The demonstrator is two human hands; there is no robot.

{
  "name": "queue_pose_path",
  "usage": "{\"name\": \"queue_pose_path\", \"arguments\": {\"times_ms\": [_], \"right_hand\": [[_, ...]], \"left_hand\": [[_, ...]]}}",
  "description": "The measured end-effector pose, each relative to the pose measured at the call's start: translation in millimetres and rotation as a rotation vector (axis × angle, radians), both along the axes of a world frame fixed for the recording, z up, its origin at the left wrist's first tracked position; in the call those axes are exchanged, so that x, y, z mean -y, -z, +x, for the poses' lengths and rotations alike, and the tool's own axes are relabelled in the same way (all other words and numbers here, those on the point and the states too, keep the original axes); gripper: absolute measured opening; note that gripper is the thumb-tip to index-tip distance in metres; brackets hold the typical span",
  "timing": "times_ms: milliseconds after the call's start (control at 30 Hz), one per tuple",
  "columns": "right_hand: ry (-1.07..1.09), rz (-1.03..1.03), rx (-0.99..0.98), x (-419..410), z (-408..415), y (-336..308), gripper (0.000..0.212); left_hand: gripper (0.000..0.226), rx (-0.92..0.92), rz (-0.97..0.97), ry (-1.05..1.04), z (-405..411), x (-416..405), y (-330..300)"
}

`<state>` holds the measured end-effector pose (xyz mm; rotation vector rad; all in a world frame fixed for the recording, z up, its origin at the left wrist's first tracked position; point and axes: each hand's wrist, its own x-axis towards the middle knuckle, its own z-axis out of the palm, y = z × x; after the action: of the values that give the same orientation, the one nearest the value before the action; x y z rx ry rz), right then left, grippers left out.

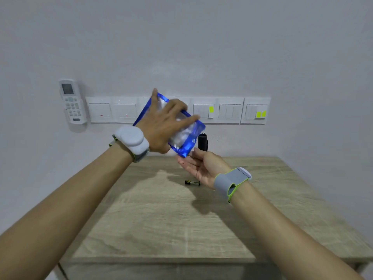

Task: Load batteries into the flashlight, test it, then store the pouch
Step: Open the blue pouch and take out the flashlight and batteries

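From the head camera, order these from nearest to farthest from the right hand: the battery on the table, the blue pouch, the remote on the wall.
From the right hand:
1. Blue pouch, its lower corner just above the open palm.
2. Battery, on the table below the hand's left side.
3. Remote, far left on the wall.

One pouch [182,130], one battery [192,183] and one flashlight [202,142] are seen. Two hands are counted, left [164,126] and right [198,167]. One table [161,219], one remote [72,101] and six switch plates [230,110] are counted.
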<state>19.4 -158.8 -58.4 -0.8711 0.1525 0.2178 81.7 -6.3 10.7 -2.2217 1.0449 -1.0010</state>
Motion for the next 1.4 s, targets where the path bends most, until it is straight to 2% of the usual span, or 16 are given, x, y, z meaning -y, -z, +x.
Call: {"name": "queue_pose_path", "arguments": {"times_ms": [67, 200, 333, 433, 500, 633, 667, 800, 967, 1100, 1200, 1333, 1400], "right_hand": [[0.008, 0.017, 0.001, 1, 1, -1, 0.034], [0.028, 0.032, -0.021, 3, 0, 0, 0.034], [0.006, -0.073, 0.011, 6, -3, 4, 0.031], [0.024, -0.334, 0.097, 12, -5, 3, 0.013], [0.090, -0.553, 0.183, 20, -3, 4, 0.012], [0.253, -1.293, 0.373, 42, 3, 11, 0.005], [0.258, -1.420, 0.405, 47, 2, 12, 0.005], [0.164, -1.649, 0.389, 57, -6, 18, 0.004], [0.103, -1.719, 0.271, 59, -7, 21, 0.014], [-0.013, -1.761, 0.290, 62, -6, 27, 0.012], [0.060, -1.672, 0.293, 63, -6, 28, 0.014], [0.328, -1.460, 0.498, 56, -2, 11, 0.004], [0.350, -1.282, 0.515, 49, 2, -2, 0.020]], "left_hand": [[0.107, 0.048, 0.047, -0.005, 0, 5, 3], [0.106, -0.065, 0.023, -0.065, -3, 10, 5], [0.103, -0.160, -0.108, -0.066, -2, 4, 9], [0.104, -0.203, -0.186, -0.072, 0, -2, 11], [0.105, -0.226, -0.249, -0.086, 2, -6, 15], [0.105, -0.302, -0.370, -0.091, 6, -14, 28], [0.106, -0.316, -0.384, -0.096, 6, -16, 32], [0.104, -0.375, -0.447, -0.115, 8, -20, 49], [0.106, -0.437, -0.483, -0.130, 9, -23, 59], [0.107, -0.465, -0.482, -0.129, 9, -21, 63], [0.107, -0.476, -0.495, -0.138, 9, -22, 65], [0.107, -0.508, -0.555, -0.145, 5, -19, 61], [0.109, -0.523, -0.590, -0.140, 2, -14, 57]]}}
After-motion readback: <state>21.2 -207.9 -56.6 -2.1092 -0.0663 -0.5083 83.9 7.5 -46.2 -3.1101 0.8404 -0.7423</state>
